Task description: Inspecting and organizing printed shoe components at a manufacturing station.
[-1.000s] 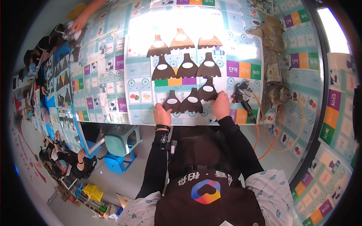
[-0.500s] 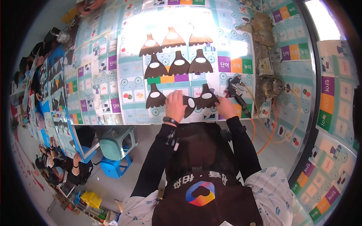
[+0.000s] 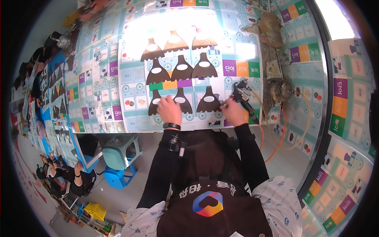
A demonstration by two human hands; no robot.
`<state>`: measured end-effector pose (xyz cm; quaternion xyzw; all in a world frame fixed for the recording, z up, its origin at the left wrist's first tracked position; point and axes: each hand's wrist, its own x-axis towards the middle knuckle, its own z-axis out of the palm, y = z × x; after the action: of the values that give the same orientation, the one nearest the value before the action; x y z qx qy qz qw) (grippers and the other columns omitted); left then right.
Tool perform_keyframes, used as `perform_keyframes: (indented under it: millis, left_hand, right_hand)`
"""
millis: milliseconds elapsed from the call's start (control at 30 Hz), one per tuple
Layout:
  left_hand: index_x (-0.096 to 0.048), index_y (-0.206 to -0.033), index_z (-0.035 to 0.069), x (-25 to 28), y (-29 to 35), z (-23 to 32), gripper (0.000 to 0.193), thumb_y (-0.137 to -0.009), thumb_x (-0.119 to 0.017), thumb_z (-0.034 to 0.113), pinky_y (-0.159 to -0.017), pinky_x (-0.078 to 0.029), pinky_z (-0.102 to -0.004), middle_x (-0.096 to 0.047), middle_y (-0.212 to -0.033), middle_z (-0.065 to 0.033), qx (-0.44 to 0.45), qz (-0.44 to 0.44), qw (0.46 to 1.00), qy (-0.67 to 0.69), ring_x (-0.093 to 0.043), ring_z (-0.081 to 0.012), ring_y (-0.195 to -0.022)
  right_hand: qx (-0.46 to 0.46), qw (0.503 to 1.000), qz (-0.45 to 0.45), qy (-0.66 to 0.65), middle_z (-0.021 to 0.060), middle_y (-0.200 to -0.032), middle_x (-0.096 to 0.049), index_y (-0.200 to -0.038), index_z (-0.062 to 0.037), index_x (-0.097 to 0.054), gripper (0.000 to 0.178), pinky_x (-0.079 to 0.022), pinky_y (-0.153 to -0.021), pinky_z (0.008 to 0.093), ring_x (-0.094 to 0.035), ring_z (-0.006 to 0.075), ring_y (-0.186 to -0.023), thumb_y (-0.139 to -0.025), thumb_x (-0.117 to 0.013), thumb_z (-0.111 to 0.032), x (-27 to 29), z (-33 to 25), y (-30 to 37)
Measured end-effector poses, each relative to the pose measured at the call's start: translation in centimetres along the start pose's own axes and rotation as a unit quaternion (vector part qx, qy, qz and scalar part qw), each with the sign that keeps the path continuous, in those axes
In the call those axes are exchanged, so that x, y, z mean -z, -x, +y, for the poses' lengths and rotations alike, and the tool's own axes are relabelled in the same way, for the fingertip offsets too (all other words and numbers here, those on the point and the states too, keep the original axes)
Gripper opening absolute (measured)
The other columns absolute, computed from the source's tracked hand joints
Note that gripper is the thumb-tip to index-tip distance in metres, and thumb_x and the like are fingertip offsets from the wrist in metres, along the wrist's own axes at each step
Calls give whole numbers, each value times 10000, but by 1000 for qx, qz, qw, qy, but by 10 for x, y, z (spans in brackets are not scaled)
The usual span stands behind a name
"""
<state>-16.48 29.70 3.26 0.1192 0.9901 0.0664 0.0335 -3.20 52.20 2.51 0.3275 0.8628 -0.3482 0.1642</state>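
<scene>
- Nine flat dark-brown cut pieces [image 3: 182,68], each fan-shaped with a narrow top, a flared bottom and a pale oval in the middle, lie in three rows of three on a table [image 3: 252,51] covered with glossy printed sheets of coloured squares.
- The left hand [image 3: 169,110] lies palm down at the bottom row, fingers spread loosely over the middle piece [image 3: 182,99], with a dark band at the wrist; whether it pinches the piece cannot be told.
- The right hand [image 3: 233,111] sits at 3 o'clock from the bottom-right piece [image 3: 208,100], fingertips touching its lower right edge, fingers curled but closed on nothing that shows.
- Both forearms, in black sleeves, reach up from the lower edge.
- A dark metal spray gun [image 3: 241,94] lies just above the right hand, at 1 o'clock from it, with an orange hose [image 3: 276,138] trailing off to the lower right.
- A pale green stool [image 3: 120,152] stands on the floor at 7 o'clock from the left hand.
</scene>
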Motion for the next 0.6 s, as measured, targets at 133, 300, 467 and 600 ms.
perform_keyframes:
  millis: [133,300,467,600]
  left_hand:
    - [-571,-1017,99,-24,16,32,359,-712,-750,156,-757,-460,-423,-526,-973,-116,-166,-86,956,225,-546,-321,-879]
    - [-583,-852,61,-53,25,42,230,-698,-750,97,-721,-449,-398,-558,-815,-83,-123,-128,940,292,-543,-294,-849]
    - [-563,-821,56,-62,21,37,243,-696,-764,111,-670,-445,-388,-546,-687,-53,-98,-117,924,351,-543,-268,-748]
    - [-556,-850,56,-60,20,37,285,-687,-783,113,-657,-446,-377,-538,-659,-51,-79,-148,925,340,-544,-259,-709]
  right_hand:
    - [51,964,191,176,170,-1095,-579,-1134,-23,-534,475,-484,-822,433,-551,379,-1040,-722,-749,-120,45,16,8]
    - [122,969,137,166,184,-1206,-492,-1250,-49,-451,682,-463,-889,451,-497,410,-1096,-657,-785,-86,45,51,-16]
    - [175,958,172,148,162,-1049,-568,-1153,-43,-512,485,-490,-792,398,-565,370,-924,-714,-716,-67,59,46,-19]
    - [-9,944,-37,-328,76,-669,-554,-972,-22,-593,225,-442,-575,318,-527,173,-581,-750,-568,-4,58,5,17]
